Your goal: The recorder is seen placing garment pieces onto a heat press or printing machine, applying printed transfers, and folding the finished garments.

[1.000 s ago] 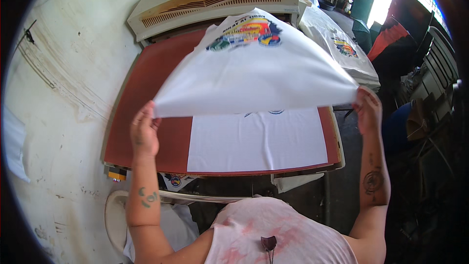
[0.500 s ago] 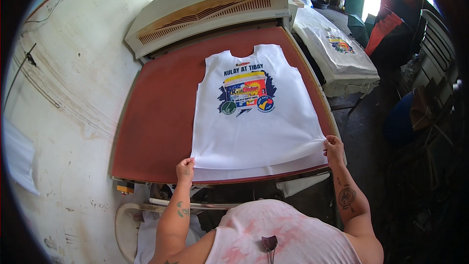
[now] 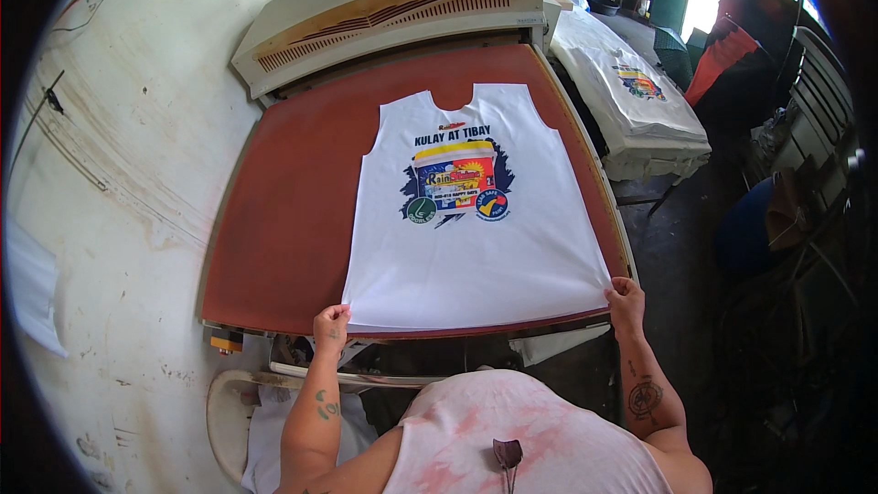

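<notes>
A white sleeveless shirt piece [image 3: 476,270] with a colourful printed picture of a paint pail lies flat on a wide reddish-brown press bed [image 3: 274,210]. Its neck cutout points away from me. My left hand [image 3: 331,327] pinches the near left corner of the hem, at the bed's front edge. At the near right corner, my right hand [image 3: 626,306] grips the hem between thumb and fingers. The hem is drawn straight between both hands. A thin strip of a second white layer shows under it.
Behind the bed stands the cream vented housing [image 3: 384,23] of the machine. To the right, a stack of white printed pieces [image 3: 631,82] covers a table. A white wall [image 3: 137,220] runs along the left. A plastic chair [image 3: 224,421] is by my left arm.
Both hands have pulled the hem toward me, the left one also slightly outward. The upper layer now covers most of the lower one, and its fold near the hem has flattened.
</notes>
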`<action>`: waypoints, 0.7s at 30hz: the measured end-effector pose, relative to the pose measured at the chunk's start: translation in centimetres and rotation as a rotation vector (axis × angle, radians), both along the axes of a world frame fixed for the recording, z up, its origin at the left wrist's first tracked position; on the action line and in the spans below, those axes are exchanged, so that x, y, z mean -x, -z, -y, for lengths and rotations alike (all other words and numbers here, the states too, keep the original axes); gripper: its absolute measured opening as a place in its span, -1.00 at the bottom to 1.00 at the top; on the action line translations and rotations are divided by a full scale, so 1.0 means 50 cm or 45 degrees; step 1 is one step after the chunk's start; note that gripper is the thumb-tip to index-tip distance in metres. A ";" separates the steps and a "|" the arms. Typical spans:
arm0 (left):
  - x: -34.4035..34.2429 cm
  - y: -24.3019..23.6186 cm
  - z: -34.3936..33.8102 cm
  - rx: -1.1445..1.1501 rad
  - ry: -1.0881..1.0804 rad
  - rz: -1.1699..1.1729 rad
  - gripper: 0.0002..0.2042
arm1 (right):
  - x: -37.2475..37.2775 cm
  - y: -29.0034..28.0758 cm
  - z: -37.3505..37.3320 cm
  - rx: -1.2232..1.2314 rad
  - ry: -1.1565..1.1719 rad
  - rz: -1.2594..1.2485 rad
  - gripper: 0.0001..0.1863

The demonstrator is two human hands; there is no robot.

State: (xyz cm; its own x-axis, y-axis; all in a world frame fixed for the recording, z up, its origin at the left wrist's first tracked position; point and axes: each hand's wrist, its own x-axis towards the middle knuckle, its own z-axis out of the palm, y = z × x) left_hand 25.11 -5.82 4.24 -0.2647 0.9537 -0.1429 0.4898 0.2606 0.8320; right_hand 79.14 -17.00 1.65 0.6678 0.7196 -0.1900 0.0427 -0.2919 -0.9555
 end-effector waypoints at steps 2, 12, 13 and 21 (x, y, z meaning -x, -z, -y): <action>0.003 -0.002 -0.011 0.004 0.025 -0.017 -0.88 | -0.004 0.005 0.001 0.044 0.002 0.068 -0.75; -0.025 -0.008 -0.014 0.130 0.051 -0.694 -0.79 | 0.042 -0.048 -0.026 0.751 -0.082 0.779 -0.78; -0.013 -0.004 -0.018 0.155 0.049 -0.718 -0.80 | 0.042 -0.047 -0.032 0.764 -0.068 0.773 -0.78; -0.016 -0.016 -0.043 0.106 0.230 -0.703 -0.80 | -0.017 -0.033 -0.024 0.469 -0.293 0.454 -0.82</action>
